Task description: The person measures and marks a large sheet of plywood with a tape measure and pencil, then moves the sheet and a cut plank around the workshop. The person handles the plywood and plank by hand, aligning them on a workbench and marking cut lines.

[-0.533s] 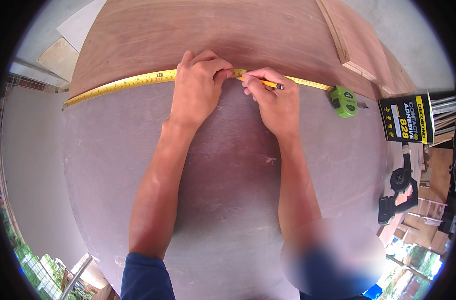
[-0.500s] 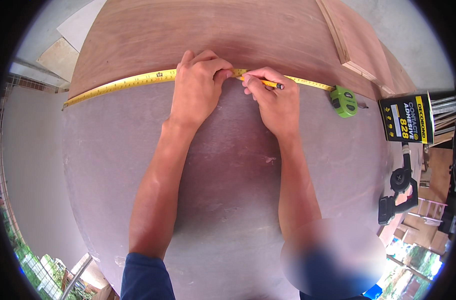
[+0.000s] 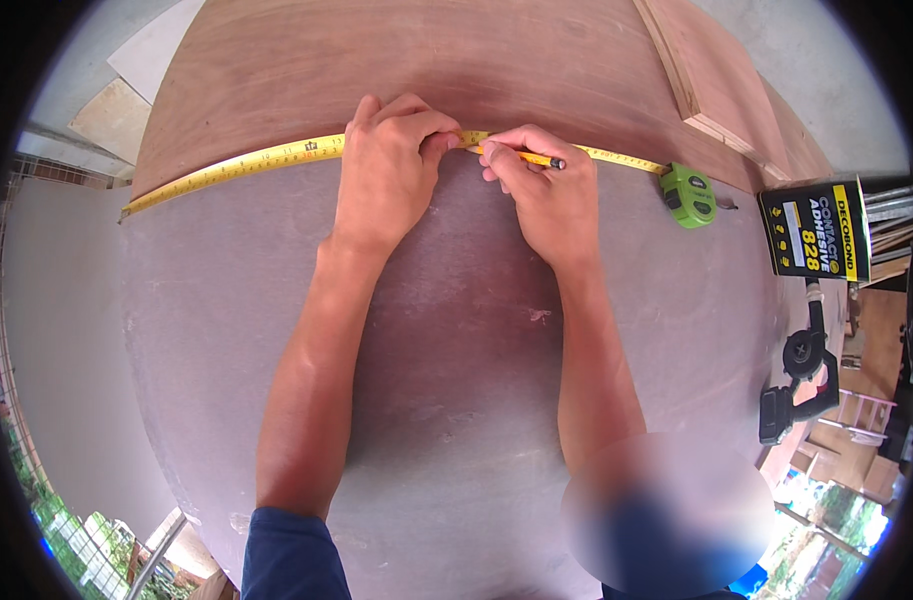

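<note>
The fingers of the right hand (image 3: 558,205) pinch a pencil (image 3: 536,159), its tip just beside those of the left hand (image 3: 388,180), which pinch the tape blade (image 3: 276,158). From here, the green case (image 3: 688,196) lies right of both.

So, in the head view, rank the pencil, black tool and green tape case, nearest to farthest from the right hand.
1. Pencil: held in the right hand.
2. Green tape case: to the hand's right.
3. Black tool: lower right.

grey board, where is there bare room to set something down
Bare: grey board between the forearms, and right of the right forearm below the green tape case. Crowded: along the yellow blade, where left hand, right hand and pencil sit close.
</note>
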The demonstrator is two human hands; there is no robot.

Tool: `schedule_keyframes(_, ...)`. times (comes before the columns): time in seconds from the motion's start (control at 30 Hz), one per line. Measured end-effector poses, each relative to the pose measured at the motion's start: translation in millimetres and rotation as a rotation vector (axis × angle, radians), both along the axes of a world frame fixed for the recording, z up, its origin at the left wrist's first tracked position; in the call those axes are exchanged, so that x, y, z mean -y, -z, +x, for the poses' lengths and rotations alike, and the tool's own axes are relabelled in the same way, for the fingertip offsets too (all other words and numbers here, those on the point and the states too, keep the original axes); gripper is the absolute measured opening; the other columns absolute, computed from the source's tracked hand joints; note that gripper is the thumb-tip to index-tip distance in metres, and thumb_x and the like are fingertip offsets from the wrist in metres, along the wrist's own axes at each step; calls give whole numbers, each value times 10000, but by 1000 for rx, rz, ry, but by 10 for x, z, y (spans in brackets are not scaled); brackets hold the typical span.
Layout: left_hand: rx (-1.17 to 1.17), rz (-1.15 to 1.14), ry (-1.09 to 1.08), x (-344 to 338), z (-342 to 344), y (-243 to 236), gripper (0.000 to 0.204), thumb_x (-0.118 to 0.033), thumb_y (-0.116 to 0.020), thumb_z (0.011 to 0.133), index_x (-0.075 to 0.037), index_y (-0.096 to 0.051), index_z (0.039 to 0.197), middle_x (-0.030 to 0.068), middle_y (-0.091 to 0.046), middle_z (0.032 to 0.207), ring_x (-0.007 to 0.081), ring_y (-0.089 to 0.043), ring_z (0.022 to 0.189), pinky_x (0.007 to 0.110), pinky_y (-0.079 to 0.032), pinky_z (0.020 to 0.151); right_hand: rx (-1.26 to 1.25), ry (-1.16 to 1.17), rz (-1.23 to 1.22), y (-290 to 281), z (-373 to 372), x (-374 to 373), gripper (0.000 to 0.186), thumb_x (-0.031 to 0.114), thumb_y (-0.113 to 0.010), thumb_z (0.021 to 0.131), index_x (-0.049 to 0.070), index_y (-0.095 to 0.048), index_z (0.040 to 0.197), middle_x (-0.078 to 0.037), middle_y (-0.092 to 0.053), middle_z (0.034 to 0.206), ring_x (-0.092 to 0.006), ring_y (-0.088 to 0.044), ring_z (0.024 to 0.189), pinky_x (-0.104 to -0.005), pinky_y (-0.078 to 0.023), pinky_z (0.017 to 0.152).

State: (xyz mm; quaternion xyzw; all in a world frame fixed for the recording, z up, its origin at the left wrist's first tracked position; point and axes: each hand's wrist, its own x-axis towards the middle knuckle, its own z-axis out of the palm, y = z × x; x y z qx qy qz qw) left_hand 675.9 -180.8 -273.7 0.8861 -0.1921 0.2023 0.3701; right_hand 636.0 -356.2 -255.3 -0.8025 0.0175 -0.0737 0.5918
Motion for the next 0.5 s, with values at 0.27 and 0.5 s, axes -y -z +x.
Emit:
schedule_keyframes(0.27, 10, 2, -6, 1, -2, 7, 103, -21, -797, 851, -101, -828, 909, 26, -745, 901, 287, -552, 829, 417, -517, 772, -41, 1, -4, -15, -8, 0, 158, 112, -692, 932, -4, -782, 990, -52, -750, 829, -81, -668, 746, -245, -471, 635)
schedule_keyframes(0.5, 3, -9, 0, -1, -8, -1, 101, -24, -796, 853, -104, -826, 906, 23, -744, 908, 287, -560, 843, 417, -519, 783, 9, 7, -3, -1, 0, -15, 130, 88, -693, 915, -9, -779, 930, -35, -721, 736, -78, -607, 659, -261, -472, 616)
